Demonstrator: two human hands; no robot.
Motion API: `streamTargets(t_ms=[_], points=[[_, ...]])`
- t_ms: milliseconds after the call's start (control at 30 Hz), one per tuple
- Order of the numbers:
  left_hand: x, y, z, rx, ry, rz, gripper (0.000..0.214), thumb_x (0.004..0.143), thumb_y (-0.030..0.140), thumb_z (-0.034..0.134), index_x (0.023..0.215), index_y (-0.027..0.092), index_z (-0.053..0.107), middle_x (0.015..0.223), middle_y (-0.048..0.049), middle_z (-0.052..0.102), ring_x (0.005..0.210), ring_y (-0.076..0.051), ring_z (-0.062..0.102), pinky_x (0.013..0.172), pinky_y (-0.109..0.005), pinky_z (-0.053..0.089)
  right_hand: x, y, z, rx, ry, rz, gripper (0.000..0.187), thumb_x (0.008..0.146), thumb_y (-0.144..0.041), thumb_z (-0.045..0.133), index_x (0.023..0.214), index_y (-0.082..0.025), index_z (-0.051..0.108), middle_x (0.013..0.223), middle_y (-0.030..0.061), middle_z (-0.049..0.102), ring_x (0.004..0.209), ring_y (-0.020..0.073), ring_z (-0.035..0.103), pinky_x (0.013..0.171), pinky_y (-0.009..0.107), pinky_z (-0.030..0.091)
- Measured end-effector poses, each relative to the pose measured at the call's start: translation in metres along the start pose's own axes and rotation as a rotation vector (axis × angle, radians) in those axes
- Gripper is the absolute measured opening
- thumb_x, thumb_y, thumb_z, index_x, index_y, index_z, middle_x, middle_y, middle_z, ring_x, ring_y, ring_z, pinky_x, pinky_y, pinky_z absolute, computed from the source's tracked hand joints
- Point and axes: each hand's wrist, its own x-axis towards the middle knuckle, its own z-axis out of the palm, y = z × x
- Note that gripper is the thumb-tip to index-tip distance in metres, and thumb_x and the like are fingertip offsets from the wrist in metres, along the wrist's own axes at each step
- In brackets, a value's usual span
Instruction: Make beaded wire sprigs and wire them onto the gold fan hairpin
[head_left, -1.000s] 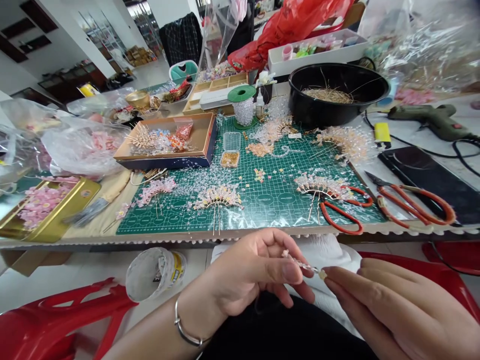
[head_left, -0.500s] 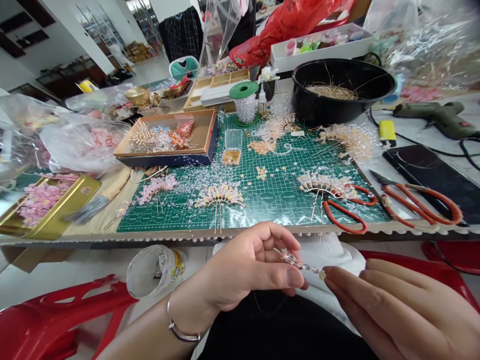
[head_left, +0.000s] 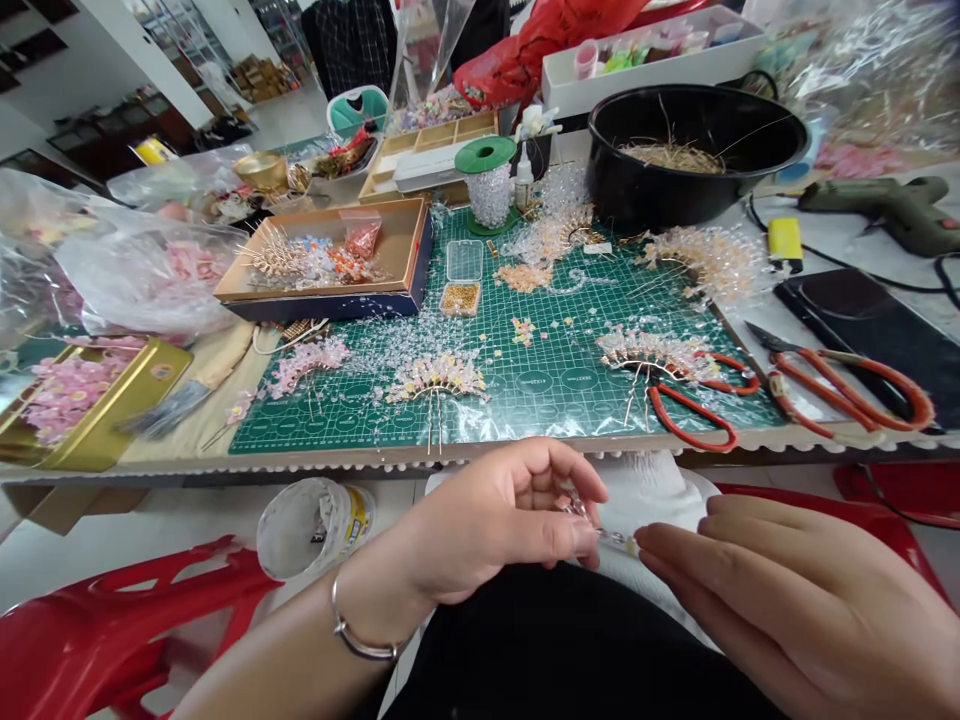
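Note:
Below the table's front edge, my left hand (head_left: 517, 515) is closed around a strand of small clear and pinkish beads (head_left: 576, 506), thumb pressed to the fingers. From its thumb tip the strand runs right to a pale yellow bead (head_left: 630, 546), which my right hand (head_left: 795, 590) pinches at its fingertips. Beyond my hands, a beaded hair comb (head_left: 439, 380) with yellow and pink flowers lies on the green cutting mat (head_left: 525, 400). A second beaded hairpiece (head_left: 649, 358) lies to the right, partly over red-handled scissors (head_left: 697, 425). Pink flower pieces (head_left: 309, 365) are at the left.
A shallow box (head_left: 330, 260) of beaded pieces, a spool of clear beads (head_left: 489, 185) and a black basin (head_left: 694, 150) stand farther back. Pliers (head_left: 847, 385) and a glue gun (head_left: 877, 205) lie at right. Red stools (head_left: 142, 630) and a white bucket (head_left: 311, 530) are below.
The view has tilted slightly, so the table sits higher. My right hand has shifted slightly left, nearer my left hand; both still hold the bead strand.

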Motion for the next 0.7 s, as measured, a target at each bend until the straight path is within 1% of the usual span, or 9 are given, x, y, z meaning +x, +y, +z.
streamTargets(t_ms=[100,167,233,367,433,500,533,600,700], points=[[0.0,0.01,-0.003,0.158,-0.031,-0.056,0.017,0.083,0.025,0.076,0.093,0.015,0.065,0.077,-0.0016,0.067,0.071,-0.01,0.063,0.062,-0.02,0.043,0.003,0.004,0.001,0.013,-0.003,-0.02,0.015,0.102,-0.016,0.05,0.091,-0.019,0.06,0.062,-0.0032,0.049,0.051,0.013,0.044,0.051,0.031,0.028],[0.002,0.014,-0.005,0.221,-0.052,-0.106,0.019,0.081,0.028,0.077,0.089,0.016,0.066,0.074,-0.0016,0.067,0.07,-0.011,0.061,0.063,-0.021,0.042,0.004,0.008,0.002,0.021,-0.029,-0.027,0.015,0.103,-0.016,0.049,0.094,-0.019,0.06,0.062,-0.0034,0.049,0.051,0.0123,0.045,0.05,0.03,0.029],[0.006,0.016,-0.007,0.259,-0.085,-0.159,0.021,0.078,0.029,0.08,0.086,0.016,0.066,0.071,-0.0009,0.067,0.07,-0.011,0.062,0.063,-0.022,0.043,0.006,0.011,0.003,0.047,-0.081,-0.045,0.014,0.104,-0.017,0.047,0.101,-0.019,0.061,0.063,-0.0036,0.05,0.051,0.0119,0.046,0.05,0.029,0.03],[0.013,0.012,-0.009,0.282,-0.158,-0.251,0.019,0.074,0.026,0.081,0.081,0.017,0.066,0.07,0.0007,0.067,0.068,-0.011,0.062,0.061,-0.022,0.044,0.007,0.013,0.003,0.157,-0.177,-0.06,0.012,0.105,-0.019,0.047,0.105,-0.022,0.059,0.064,-0.0042,0.055,0.052,0.0121,0.052,0.05,0.027,0.035],[0.015,0.008,-0.009,0.262,-0.158,-0.265,0.019,0.074,0.026,0.081,0.081,0.017,0.066,0.071,0.0009,0.067,0.069,-0.011,0.064,0.06,-0.021,0.044,0.005,0.011,0.003,0.197,-0.177,-0.01,0.008,0.104,-0.021,0.05,0.108,-0.024,0.056,0.07,-0.0038,0.062,0.057,0.0117,0.059,0.053,0.025,0.041],[0.016,0.005,-0.009,0.235,-0.134,-0.263,0.02,0.074,0.027,0.082,0.081,0.017,0.066,0.072,0.0008,0.068,0.071,-0.012,0.066,0.059,-0.021,0.044,0.003,0.009,0.003,0.211,-0.179,0.076,0.011,0.101,-0.022,0.052,0.112,-0.024,0.053,0.079,-0.0024,0.067,0.063,0.0113,0.064,0.057,0.023,0.047],[0.016,0.003,-0.01,0.222,-0.124,-0.264,0.021,0.073,0.028,0.082,0.081,0.017,0.066,0.072,0.0007,0.068,0.071,-0.012,0.066,0.058,-0.021,0.043,0.001,0.007,0.002,0.213,-0.184,0.122,0.012,0.1,-0.021,0.051,0.112,-0.024,0.051,0.081,-0.0019,0.067,0.064,0.0111,0.064,0.056,0.022,0.047],[0.017,0.0,-0.011,0.201,-0.127,-0.272,0.023,0.072,0.029,0.083,0.081,0.017,0.066,0.072,0.0006,0.068,0.071,-0.012,0.066,0.057,-0.02,0.043,-0.001,0.005,0.002,0.208,-0.201,0.186,0.009,0.096,-0.017,0.046,0.102,-0.024,0.048,0.076,-0.0032,0.062,0.058,0.0105,0.06,0.052,0.021,0.045],[0.018,-0.003,-0.013,0.18,-0.172,-0.287,0.024,0.072,0.032,0.084,0.08,0.017,0.067,0.073,0.0001,0.068,0.07,-0.012,0.067,0.056,-0.02,0.043,-0.002,0.003,0.002,0.203,-0.212,0.195,0.014,0.095,-0.012,0.042,0.091,-0.025,0.044,0.069,-0.0052,0.055,0.052,0.0099,0.053,0.048,0.022,0.04]])
